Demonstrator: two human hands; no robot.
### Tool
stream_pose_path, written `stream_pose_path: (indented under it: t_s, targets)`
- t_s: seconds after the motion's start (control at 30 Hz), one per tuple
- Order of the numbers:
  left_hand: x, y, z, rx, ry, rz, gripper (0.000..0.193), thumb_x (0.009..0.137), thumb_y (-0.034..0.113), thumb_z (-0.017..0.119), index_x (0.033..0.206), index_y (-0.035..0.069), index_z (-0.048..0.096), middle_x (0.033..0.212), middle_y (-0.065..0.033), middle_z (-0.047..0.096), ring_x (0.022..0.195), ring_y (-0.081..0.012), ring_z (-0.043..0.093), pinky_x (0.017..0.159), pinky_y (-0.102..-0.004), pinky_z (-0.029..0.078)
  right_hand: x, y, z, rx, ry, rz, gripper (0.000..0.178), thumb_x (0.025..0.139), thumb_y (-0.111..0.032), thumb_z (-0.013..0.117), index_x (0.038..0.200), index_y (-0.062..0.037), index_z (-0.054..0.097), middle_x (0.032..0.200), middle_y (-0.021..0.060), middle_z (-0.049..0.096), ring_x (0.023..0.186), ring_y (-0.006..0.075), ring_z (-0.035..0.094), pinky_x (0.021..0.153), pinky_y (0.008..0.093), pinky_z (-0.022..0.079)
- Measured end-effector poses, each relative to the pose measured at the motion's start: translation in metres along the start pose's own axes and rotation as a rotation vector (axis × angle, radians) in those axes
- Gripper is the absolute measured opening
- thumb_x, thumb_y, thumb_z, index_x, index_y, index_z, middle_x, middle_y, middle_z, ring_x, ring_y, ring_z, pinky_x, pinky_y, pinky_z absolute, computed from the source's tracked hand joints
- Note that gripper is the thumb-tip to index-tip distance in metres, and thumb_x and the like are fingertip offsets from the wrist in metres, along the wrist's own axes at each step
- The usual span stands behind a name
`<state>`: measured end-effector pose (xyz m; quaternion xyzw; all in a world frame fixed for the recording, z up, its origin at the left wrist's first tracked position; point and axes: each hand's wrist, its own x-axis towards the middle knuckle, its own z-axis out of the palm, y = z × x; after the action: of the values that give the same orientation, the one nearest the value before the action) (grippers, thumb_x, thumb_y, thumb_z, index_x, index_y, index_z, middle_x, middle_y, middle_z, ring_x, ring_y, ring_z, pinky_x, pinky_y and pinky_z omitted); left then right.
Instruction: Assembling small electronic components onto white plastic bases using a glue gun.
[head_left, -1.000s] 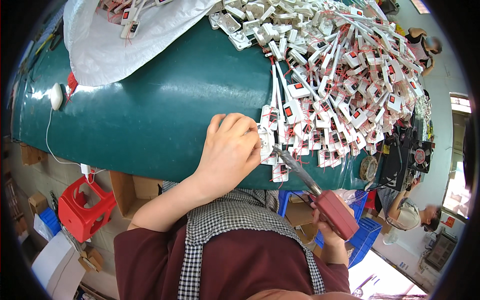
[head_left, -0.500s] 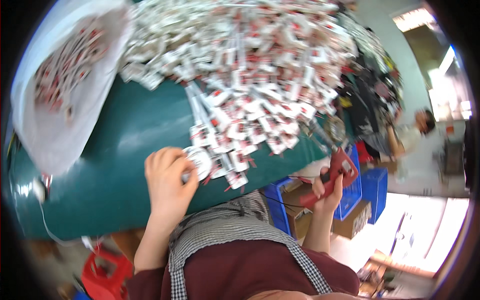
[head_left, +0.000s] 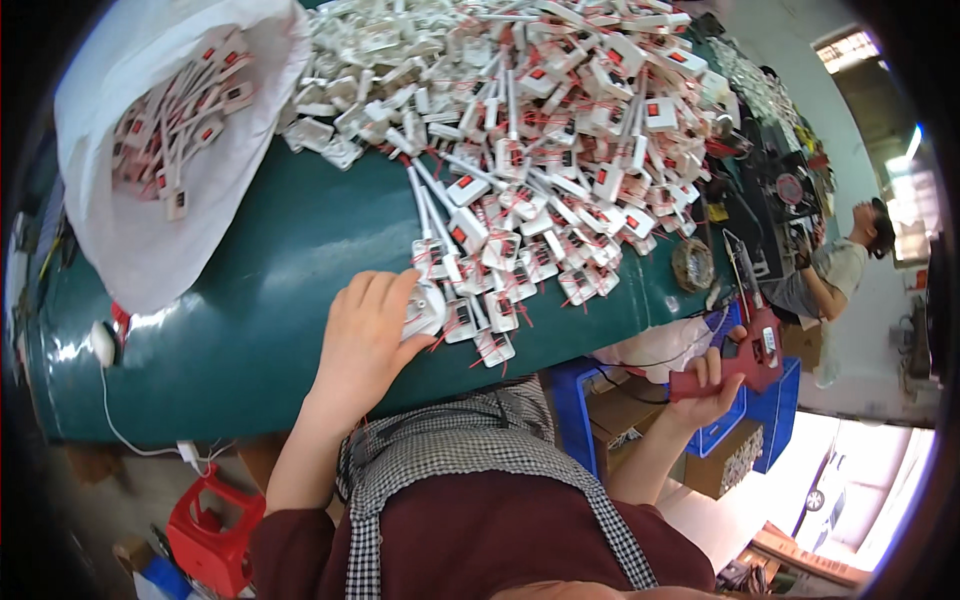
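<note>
My left hand (head_left: pixel 368 325) is closed at the near edge of the pile, its fingers gripping the rim of a white round plastic part (head_left: pixel 426 308). The hand hides part of it. Beside it lie several white plastic housings (head_left: pixel 493 348) with long stems, dark inner parts and thin red wires. Off to the right, above the blue crates, my right hand (head_left: pixel 708 388) is wrapped round the handle of a red soldering gun (head_left: pixel 762 350). Its long metal front end (head_left: pixel 742 265) points away from me, and a dark cord trails from the handle.
A big heap of white housings (head_left: pixel 560 110) covers the far side of the green table (head_left: pixel 260 290). At left stands an open white sack (head_left: pixel 150 260) with similar pieces inside. A tape-like roll (head_left: pixel 692 265) sits by the right edge. Below are blue crates (head_left: pixel 572 415) and a red stool (head_left: pixel 215 535). Another person (head_left: pixel 838 270) works far right.
My right hand has moved the soldering gun rightward, farther from the pile. My left hand stays at the round part, its fingers now flatter over it. The whole view has shifted slightly.
</note>
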<state>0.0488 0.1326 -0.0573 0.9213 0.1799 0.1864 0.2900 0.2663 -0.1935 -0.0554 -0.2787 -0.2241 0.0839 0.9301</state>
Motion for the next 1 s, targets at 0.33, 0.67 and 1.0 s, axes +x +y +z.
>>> stream_pose_path:
  t_s: [0.33, 0.67, 1.0]
  targets:
    - [-0.100, -0.046, -0.098, -0.295, 0.282, -0.297, 0.056, 0.061, 0.009, 0.072, 0.116, 0.001, 0.062, 0.101, -0.0083, 0.053, 0.088, -0.0193, 0.053, 0.079, -0.0280, 0.044, -0.047, 0.140, 0.044, -1.701, -0.789, -0.182, 0.091, 0.063, -0.010, 0.084, 0.139, -0.0028, 0.034, 0.112, 0.0178, 0.056, 0.088, 0.0325, 0.064, 0.065, 0.0401, 0.053]
    - [-0.238, -0.073, -0.117, 0.297, 0.108, -0.669, 0.047, 0.079, 0.005, 0.067, 0.124, 0.002, 0.056, 0.123, -0.0148, 0.055, 0.112, -0.0299, 0.054, 0.091, -0.0366, 0.046, -0.050, 0.163, 0.059, -1.696, -0.667, -0.071, 0.096, 0.065, -0.013, 0.081, 0.145, -0.0041, 0.029, 0.106, 0.0146, 0.054, 0.083, 0.0325, 0.062, 0.063, 0.0394, 0.052]
    - [0.147, -0.144, 0.008, 0.573, 0.329, 0.040, 0.030, 0.078, 0.023, 0.071, 0.103, 0.010, 0.061, 0.095, -0.0109, 0.063, 0.096, -0.0307, 0.060, 0.082, -0.0424, 0.048, -0.080, 0.104, 0.035, -1.445, -0.266, -0.122, 0.086, 0.079, 0.002, 0.070, 0.146, 0.0044, 0.017, 0.129, 0.0208, 0.049, 0.109, 0.0253, 0.057, 0.092, 0.0346, 0.046]
